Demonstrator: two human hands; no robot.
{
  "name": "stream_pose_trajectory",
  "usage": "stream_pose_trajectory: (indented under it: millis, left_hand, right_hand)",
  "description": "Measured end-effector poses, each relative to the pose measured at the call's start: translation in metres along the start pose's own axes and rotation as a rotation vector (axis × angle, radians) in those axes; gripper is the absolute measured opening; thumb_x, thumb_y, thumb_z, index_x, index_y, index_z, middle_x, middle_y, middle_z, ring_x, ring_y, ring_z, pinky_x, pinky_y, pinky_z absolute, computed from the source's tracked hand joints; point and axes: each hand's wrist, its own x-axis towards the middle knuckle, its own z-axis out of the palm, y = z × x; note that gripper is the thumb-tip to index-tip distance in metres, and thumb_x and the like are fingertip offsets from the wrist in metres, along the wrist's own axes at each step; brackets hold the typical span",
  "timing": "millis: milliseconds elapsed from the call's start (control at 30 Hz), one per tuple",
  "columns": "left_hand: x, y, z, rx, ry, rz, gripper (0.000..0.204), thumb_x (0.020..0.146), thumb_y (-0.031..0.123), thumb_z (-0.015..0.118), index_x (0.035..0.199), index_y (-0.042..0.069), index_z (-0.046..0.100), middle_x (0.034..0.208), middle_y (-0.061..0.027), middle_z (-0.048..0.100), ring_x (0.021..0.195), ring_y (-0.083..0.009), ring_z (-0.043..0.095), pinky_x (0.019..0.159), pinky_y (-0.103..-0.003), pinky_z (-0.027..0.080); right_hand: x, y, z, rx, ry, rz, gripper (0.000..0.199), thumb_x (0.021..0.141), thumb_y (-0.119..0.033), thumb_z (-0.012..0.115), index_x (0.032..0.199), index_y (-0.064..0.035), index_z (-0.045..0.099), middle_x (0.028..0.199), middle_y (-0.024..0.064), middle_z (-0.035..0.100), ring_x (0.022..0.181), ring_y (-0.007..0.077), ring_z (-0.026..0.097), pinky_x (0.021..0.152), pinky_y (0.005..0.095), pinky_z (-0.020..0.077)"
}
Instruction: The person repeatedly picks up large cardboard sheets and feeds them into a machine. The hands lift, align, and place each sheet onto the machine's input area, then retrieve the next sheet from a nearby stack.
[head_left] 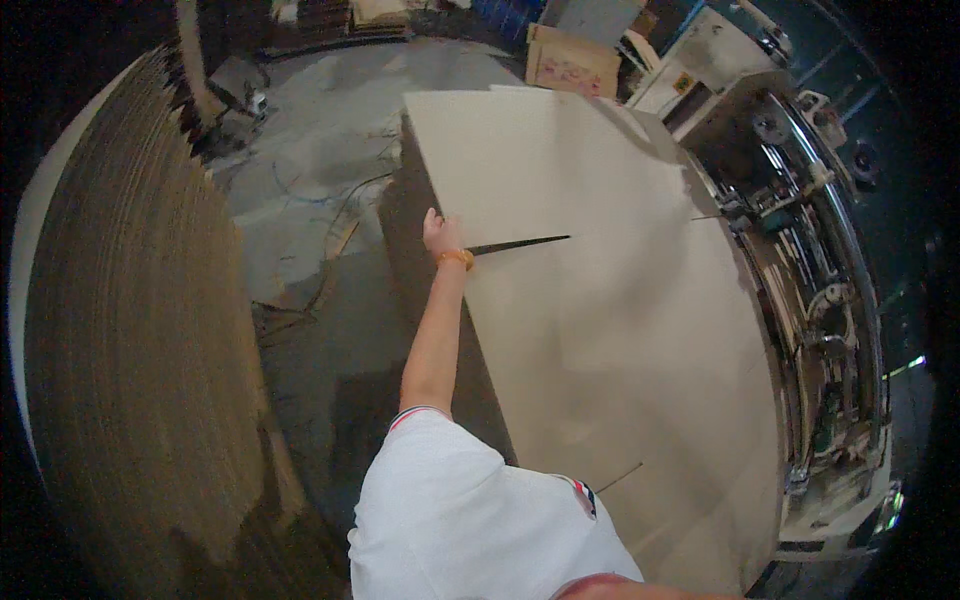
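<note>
My left hand (442,234), with an orange bracelet on its wrist, is at the left edge of a large pale cardboard sheet (600,330). Its fingers are curled at that edge and look closed on the sheet; their tips are partly hidden. Just right of the wrist, a dark tapering slot (520,244) cuts inward from the sheet's edge. A thinner, shorter slit (620,477) shows nearer to me. The sheet lies on top of a stack whose brown side (408,200) shows below the edge. Of my right arm only a strip of skin appears at the lower edge; the right hand is out of view.
On the left rises a tall stack of cardboard sheets (150,330), edges toward me. Grey floor (300,190) with a thin cable lies between the stacks. A machine with metal rollers and bars (815,250) runs along the right. A cardboard box (572,62) stands at the back.
</note>
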Motion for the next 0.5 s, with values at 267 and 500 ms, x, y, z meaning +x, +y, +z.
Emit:
stream_pose_trajectory:
  millis: [267, 500]
  left_hand:
    - [0.037, 0.003, -0.013, -0.486, -0.699, -0.516, 0.025, 0.085, 0.026, 0.064, 0.092, 0.003, 0.068, 0.086, -0.0076, 0.066, 0.081, -0.0205, 0.064, 0.074, -0.034, 0.050]
    - [0.021, 0.080, 0.037, 0.429, -0.661, 0.049, 0.045, 0.082, 0.019, 0.068, 0.109, -0.014, 0.055, 0.093, -0.0141, 0.067, 0.085, -0.0180, 0.063, 0.074, -0.032, 0.051]
  right_hand:
    - [0.009, 0.004, -0.005, 0.023, -0.029, 0.051, 0.052, 0.090, -0.024, 0.055, 0.136, -0.0035, 0.041, 0.133, 0.0170, 0.046, 0.117, 0.0308, 0.046, 0.089, 0.0409, 0.0436]
    - [0.025, 0.004, 0.002, 0.136, -0.075, 0.098, 0.051, 0.090, -0.025, 0.055, 0.135, -0.0038, 0.042, 0.131, 0.0157, 0.049, 0.114, 0.0293, 0.049, 0.085, 0.0393, 0.0462]
